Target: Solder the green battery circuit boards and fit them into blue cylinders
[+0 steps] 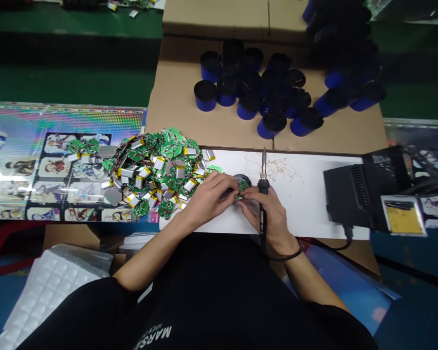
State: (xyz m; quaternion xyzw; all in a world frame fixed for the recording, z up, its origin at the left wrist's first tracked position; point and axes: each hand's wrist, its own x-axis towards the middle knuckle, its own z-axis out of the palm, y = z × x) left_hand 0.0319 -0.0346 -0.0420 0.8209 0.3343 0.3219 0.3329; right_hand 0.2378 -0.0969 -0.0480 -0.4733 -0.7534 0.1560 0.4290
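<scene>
Left hand [208,197]: grip pinched shut on a small round board [243,186], held just above the white desk [314,204], near centre. Right hand [268,214]: grip closed round the iron [263,177], with the tip pointing far, off the work, so the fingertips can steady the board. Pile [156,170] of like boards lies left, within easy reach. Blue cups [263,97] stand far, station [350,194] right.

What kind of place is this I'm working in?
Most likely an electronics assembly bench in a workshop or factory. The right hand holds a soldering iron, the left hand pinches a small board, a heap of green circuit boards lies beside them, and blue cylinder housings sit on cardboard behind.
</scene>
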